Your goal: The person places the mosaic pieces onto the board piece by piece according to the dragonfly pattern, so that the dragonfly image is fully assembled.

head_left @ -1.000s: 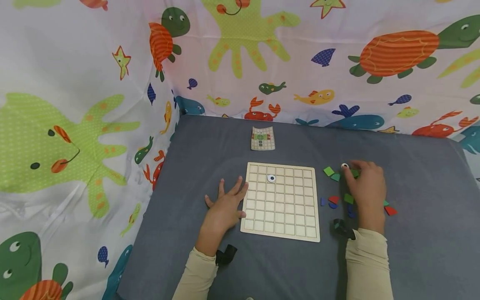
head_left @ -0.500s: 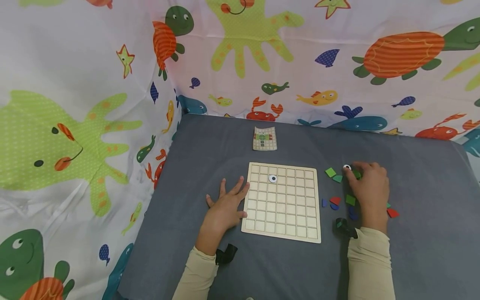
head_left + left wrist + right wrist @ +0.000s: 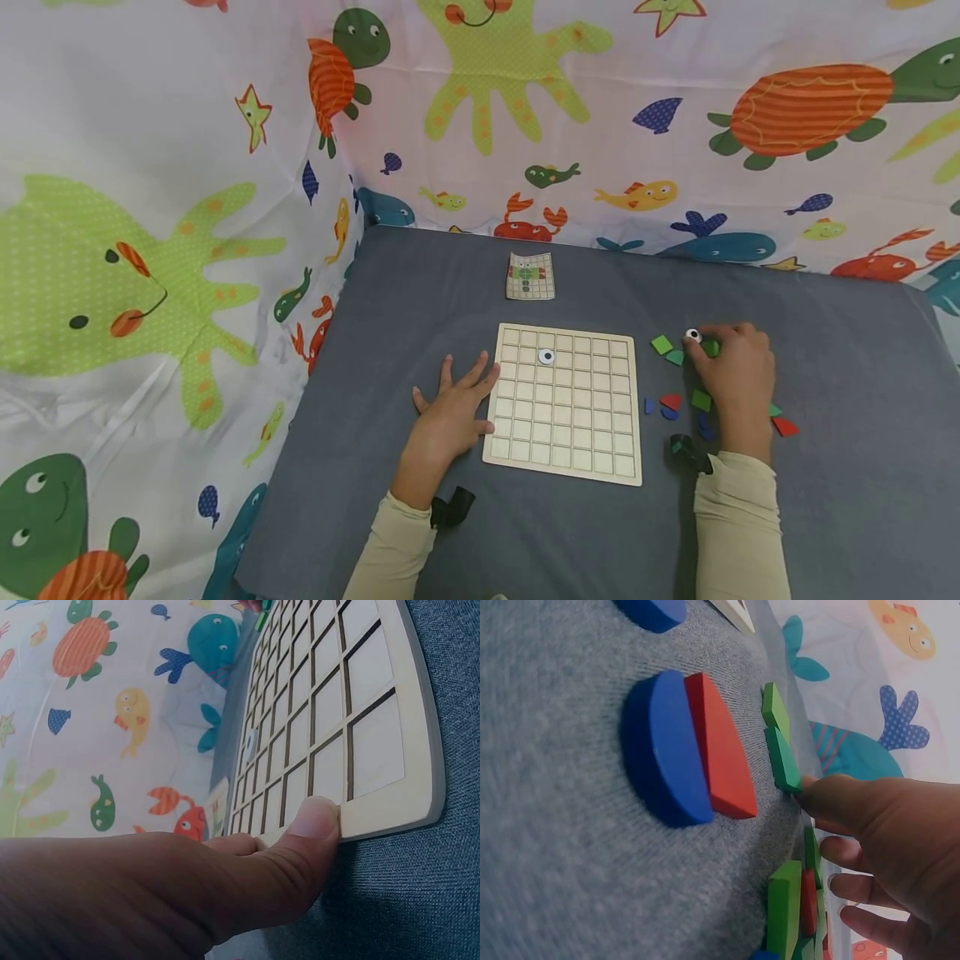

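My left hand (image 3: 446, 425) rests with spread fingers at the left edge of the wooden grid board (image 3: 562, 408); in the left wrist view its thumb presses the rim of the board (image 3: 382, 817). A round eye piece (image 3: 546, 357) lies in an upper cell. Right of the board, my right hand (image 3: 735, 371) pinches another eye piece (image 3: 693, 335) between thumb and index finger, beside a green piece (image 3: 711, 348). The right wrist view shows the hand (image 3: 900, 847) with its thumb near a teal piece (image 3: 781, 761); the eye piece is hidden there.
A small pattern card (image 3: 530, 277) lies behind the board. Several loose pieces lie between board and right hand, including a green square (image 3: 662, 344), a red one (image 3: 671, 402) and blue ones. Another red piece (image 3: 785, 427) lies right of the wrist. Printed curtains (image 3: 480, 192) border the grey surface.
My right hand has shifted slightly, and the eye piece at its fingertips shows more of its face. The left hand has stayed at the board. The head view has moved a little.
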Motion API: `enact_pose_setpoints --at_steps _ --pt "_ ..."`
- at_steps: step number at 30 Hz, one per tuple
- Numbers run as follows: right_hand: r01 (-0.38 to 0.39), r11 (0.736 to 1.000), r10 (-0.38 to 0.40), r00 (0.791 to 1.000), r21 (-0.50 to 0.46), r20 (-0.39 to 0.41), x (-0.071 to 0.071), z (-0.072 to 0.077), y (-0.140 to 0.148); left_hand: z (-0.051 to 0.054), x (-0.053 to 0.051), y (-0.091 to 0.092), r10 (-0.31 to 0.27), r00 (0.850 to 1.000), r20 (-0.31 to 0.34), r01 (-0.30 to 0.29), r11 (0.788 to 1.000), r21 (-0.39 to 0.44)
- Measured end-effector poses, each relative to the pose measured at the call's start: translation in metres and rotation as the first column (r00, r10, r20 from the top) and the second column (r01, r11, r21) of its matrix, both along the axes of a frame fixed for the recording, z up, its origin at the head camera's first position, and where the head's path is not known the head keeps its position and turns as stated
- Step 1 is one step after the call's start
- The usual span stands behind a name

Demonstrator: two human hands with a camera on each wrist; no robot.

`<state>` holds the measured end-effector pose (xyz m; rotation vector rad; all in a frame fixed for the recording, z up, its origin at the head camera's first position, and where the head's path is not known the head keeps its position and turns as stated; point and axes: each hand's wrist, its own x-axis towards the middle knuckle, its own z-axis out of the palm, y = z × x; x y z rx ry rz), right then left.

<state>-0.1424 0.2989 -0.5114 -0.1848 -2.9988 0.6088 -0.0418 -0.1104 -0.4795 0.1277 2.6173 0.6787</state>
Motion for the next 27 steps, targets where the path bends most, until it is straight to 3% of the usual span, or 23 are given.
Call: enact_pose_setpoints --at_steps 16,27 --pt "0.033 0.999 -0.033 0.999 -0.034 0.004 -0.002 0.004 -0.015 0.000 -0.003 -0.001 0.004 1.000 0.019 -0.004 1.000 -0.012" --pt "-0.059 0.989 0.046 0.994 -0.139 -0.096 0.011 0.015 -0.044 0.000 -0.002 -0.001 0.009 1.000 0.012 -0.010 1.000 0.003"
